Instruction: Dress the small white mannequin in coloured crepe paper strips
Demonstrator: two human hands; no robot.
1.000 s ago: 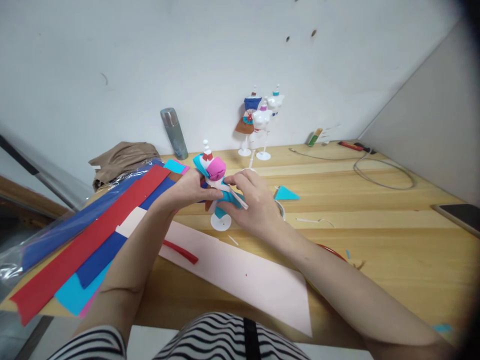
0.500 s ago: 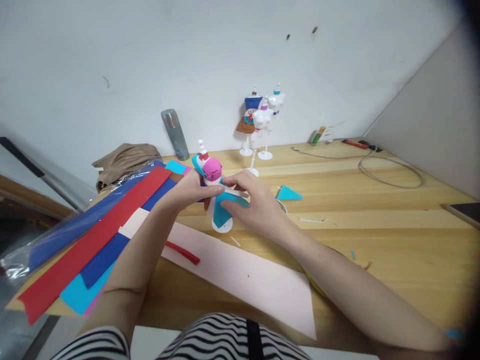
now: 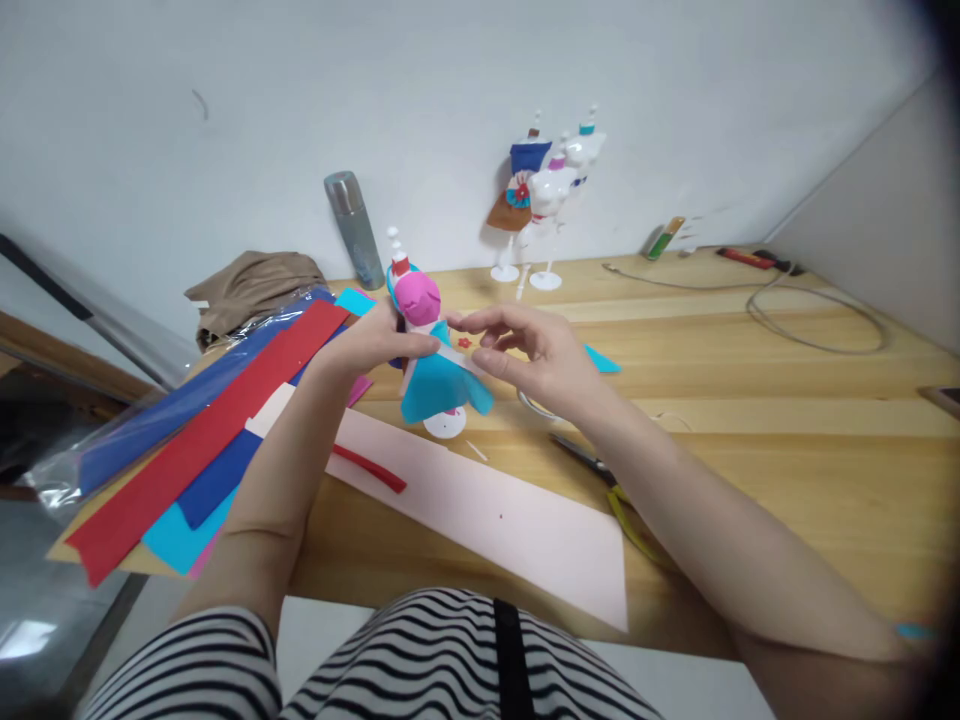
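My left hand (image 3: 375, 338) is closed around a small white dress form (image 3: 397, 243) with a red neck band, a pink piece over its chest and turquoise cloth behind. Its thumb presses a turquoise piece (image 3: 435, 385), which flares out like a skirt, against the form's waist. A narrow pale strip (image 3: 461, 364) runs along that piece from under the thumb. Just to the right is my right hand (image 3: 536, 350), fingers curved, with a gap between thumb and forefinger. Whether its thumb touches the strip's end I cannot tell. Below shows the form's round white base (image 3: 445, 424).
Several coloured strips, including a red one (image 3: 217, 430), lie at left beside a grey flask (image 3: 354, 230). A pale pink sheet (image 3: 517, 520) spans the front. Scissors (image 3: 585, 460) lie under my right forearm. Dressed forms (image 3: 551, 190) stand at the wall near a cable (image 3: 817, 345).
My right thumb and fingers have come apart from the turquoise piece, and the hand has shifted right. The turquoise piece now spreads wider. The view has tilted down, showing the scissors.
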